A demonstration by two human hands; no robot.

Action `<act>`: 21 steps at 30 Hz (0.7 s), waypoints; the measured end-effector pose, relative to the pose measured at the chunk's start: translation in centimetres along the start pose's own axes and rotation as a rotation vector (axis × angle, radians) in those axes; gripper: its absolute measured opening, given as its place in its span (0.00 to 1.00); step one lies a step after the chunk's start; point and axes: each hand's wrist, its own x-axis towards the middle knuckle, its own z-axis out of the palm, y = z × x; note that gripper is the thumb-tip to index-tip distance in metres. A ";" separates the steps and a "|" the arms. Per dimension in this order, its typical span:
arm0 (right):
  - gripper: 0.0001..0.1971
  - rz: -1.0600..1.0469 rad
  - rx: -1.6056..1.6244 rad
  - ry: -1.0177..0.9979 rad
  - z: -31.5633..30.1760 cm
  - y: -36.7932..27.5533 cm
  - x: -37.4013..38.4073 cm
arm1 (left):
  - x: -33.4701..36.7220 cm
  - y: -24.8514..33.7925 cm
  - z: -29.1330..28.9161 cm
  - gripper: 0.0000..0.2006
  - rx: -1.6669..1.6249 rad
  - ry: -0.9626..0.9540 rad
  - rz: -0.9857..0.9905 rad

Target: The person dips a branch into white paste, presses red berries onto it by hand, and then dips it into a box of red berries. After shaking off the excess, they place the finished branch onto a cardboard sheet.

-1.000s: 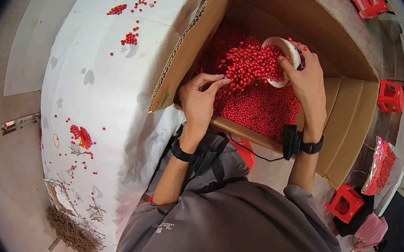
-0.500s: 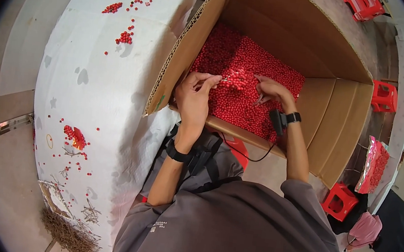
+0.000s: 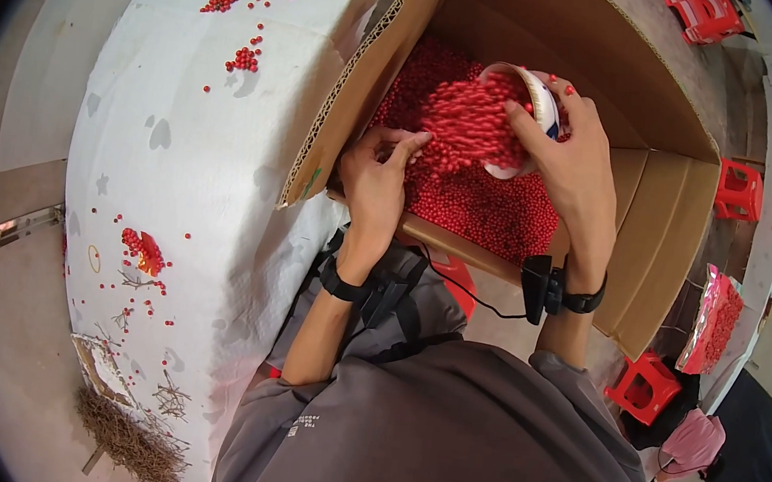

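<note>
My right hand [image 3: 578, 163] grips a white paper cup [image 3: 542, 105] with a dark blue patch, tipped on its side over a cardboard box. A blurred mass of small red berry-like beads [image 3: 471, 122] pours from its mouth towards the left. Beside this stream, my left hand [image 3: 376, 178] is closed in a pinch, thumb and forefinger together at the edge of the falling beads. Whatever lies between those fingertips is too small to make out. Below both hands, a deep layer of loose red beads [image 3: 493, 217] covers the bottom of the box.
The cardboard box [image 3: 657, 243] has raised flaps around the beads. On the left, a white-covered table [image 3: 159, 187] carries scattered red beads and a heap of brown twigs [image 3: 130, 440]. Red stools [image 3: 650, 385] stand on the right, near a pink tray of beads [image 3: 715, 321].
My right hand, earlier low over the beads without a cup, has risen and now holds the tipped cup with beads pouring out. My left hand stays pinched in nearly the same place.
</note>
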 end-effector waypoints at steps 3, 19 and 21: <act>0.27 0.029 -0.110 0.040 0.1 0.3 0.3 | -0.1 0.3 -0.1 0.07 0.021 -0.014 -0.013; 0.25 0.529 0.158 -0.565 7.6 21.1 4.4 | -0.1 0.9 -0.3 0.07 0.043 -0.030 0.011; 0.23 0.547 0.335 -0.765 5.2 18.8 4.3 | 0.0 0.6 0.0 0.08 0.026 -0.029 0.079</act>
